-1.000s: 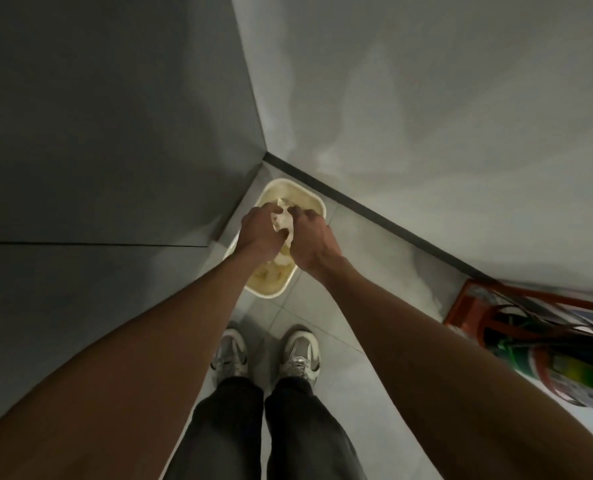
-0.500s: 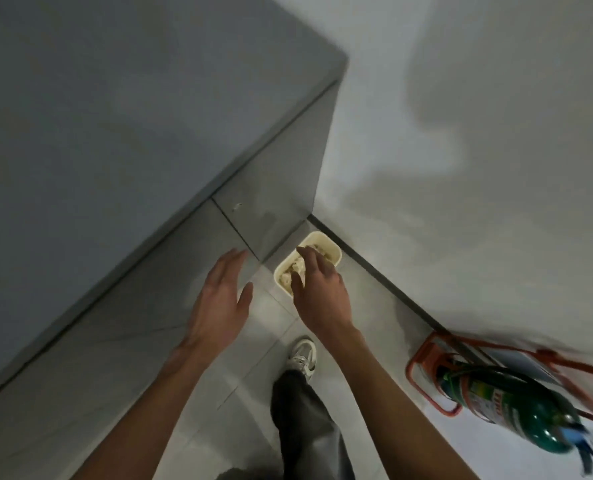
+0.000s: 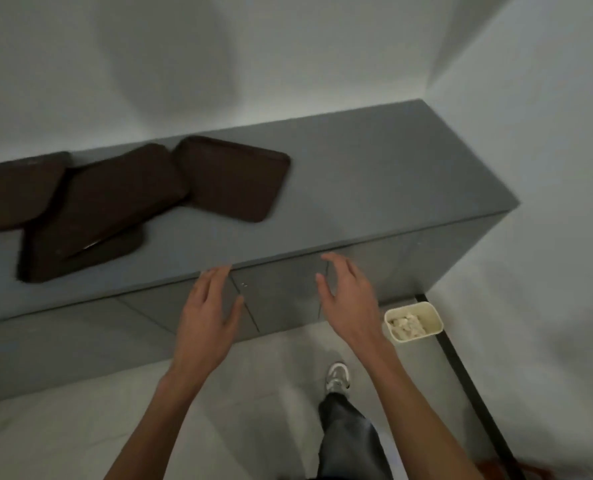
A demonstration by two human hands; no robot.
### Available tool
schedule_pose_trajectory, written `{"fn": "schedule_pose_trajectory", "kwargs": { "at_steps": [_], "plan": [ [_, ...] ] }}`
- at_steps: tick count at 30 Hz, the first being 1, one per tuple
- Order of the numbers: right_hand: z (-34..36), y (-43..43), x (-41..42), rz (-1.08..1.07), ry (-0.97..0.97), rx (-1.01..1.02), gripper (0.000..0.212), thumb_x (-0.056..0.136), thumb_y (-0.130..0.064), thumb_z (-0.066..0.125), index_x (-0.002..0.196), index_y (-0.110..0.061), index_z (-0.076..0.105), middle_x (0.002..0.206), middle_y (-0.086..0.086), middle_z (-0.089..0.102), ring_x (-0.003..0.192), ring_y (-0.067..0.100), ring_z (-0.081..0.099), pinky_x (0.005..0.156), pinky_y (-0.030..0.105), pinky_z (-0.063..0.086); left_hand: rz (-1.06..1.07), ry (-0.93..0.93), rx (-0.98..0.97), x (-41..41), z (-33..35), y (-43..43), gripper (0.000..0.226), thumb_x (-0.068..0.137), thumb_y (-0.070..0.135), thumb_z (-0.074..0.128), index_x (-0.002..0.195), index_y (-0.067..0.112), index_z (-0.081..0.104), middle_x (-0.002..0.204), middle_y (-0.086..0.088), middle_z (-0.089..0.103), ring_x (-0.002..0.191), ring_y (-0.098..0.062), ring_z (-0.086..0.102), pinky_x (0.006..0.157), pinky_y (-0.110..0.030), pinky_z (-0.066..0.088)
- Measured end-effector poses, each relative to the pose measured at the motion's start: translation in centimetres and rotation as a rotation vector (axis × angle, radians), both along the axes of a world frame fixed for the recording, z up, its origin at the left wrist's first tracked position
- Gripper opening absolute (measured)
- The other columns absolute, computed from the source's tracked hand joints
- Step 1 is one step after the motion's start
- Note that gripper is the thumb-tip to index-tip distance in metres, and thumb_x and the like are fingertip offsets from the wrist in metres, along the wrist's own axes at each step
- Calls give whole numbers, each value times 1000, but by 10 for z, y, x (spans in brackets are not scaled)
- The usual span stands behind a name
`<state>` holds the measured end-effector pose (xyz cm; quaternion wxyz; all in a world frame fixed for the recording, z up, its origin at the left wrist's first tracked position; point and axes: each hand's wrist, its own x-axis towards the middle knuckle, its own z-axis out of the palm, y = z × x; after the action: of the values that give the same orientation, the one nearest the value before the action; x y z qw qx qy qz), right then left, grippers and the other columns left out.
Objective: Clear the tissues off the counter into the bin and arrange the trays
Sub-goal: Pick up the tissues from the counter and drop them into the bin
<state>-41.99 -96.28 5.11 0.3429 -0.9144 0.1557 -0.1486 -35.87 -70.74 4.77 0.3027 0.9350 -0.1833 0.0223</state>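
Observation:
Several dark brown trays lie in a loose, overlapping heap on the left of the grey counter (image 3: 374, 188): one tray (image 3: 232, 178) sits askew to the right, another tray (image 3: 115, 199) leans over a lower one, and a third tray (image 3: 11, 192) runs off the left edge. A cream bin (image 3: 434, 320) with crumpled tissues (image 3: 406, 323) inside stands on the floor at the counter's right end. My left hand (image 3: 207, 317) and my right hand (image 3: 348, 299) hover with spread fingers in front of the counter's front edge, holding nothing.
White walls close off the back and the right side. A dark skirting strip (image 3: 461, 362) runs along the right wall by the bin. My shoe (image 3: 337, 375) and trouser leg stand on the pale tiled floor below the counter's cabinet doors.
Both hands let go of the tissues over the bin, then rose to counter height with fingers spread. The view swung up and left, bringing the counter top and trays into sight.

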Motion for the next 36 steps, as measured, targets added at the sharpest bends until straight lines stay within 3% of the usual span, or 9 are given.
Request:
{"fn": "schedule_pose_trajectory", "kwargs": {
  "at_steps": [5, 10, 17, 21, 25, 29, 36],
  "plan": [
    [43, 123, 24, 217, -27, -46, 37, 102, -35, 63, 136, -19, 61, 135, 4, 66, 123, 26, 63, 106, 40, 52, 262, -45, -43, -26, 41, 145, 63, 100, 37, 60, 156, 19, 36, 157, -10, 42, 149, -32, 36, 119, -51, 37],
    [69, 253, 58, 444, -36, -103, 40, 104, -41, 58, 140, -24, 60, 140, -1, 65, 130, 22, 59, 109, 40, 50, 513, -75, -85, -40, 65, 268, 68, 100, 41, 60, 159, 26, 31, 164, -5, 32, 155, -28, 26, 123, -49, 31],
    [71, 412, 139, 712, -29, -81, 39, 106, -41, 58, 142, -24, 58, 145, -2, 61, 134, 19, 57, 112, 41, 48, 695, -88, -49, -2, 55, 408, 65, 101, 46, 56, 156, 16, 38, 158, -12, 41, 150, -34, 36, 118, -53, 39],
    [64, 513, 198, 840, -13, -74, 37, 106, -40, 57, 141, -26, 58, 146, -5, 59, 135, 16, 54, 112, 40, 47, 838, 18, -32, 27, 55, 491, 64, 101, 51, 54, 157, 30, 30, 160, 2, 36, 145, -27, 42, 114, -52, 44],
    [59, 610, 248, 952, 20, -70, 37, 106, -44, 54, 139, -28, 57, 140, -6, 63, 129, 18, 58, 108, 41, 49, 969, 24, -41, 45, 62, 569, 60, 102, 52, 51, 155, 30, 35, 151, 4, 47, 137, -19, 47, 111, -40, 42],
    [49, 699, 286, 1036, 42, -53, 35, 104, -44, 55, 135, -29, 59, 132, -4, 66, 121, 20, 63, 101, 43, 54, 1092, 72, -73, 48, 61, 643, 58, 103, 53, 49, 155, 30, 37, 153, 2, 49, 140, -20, 46, 114, -42, 41],
    [32, 848, 336, 1040, 97, -50, 36, 104, -47, 54, 137, -33, 58, 137, -9, 64, 125, 17, 61, 105, 39, 52, 1122, 136, -69, 79, 33, 796, 56, 102, 53, 50, 149, 24, 46, 148, 0, 57, 137, -21, 51, 112, -43, 44]
  ]
}}
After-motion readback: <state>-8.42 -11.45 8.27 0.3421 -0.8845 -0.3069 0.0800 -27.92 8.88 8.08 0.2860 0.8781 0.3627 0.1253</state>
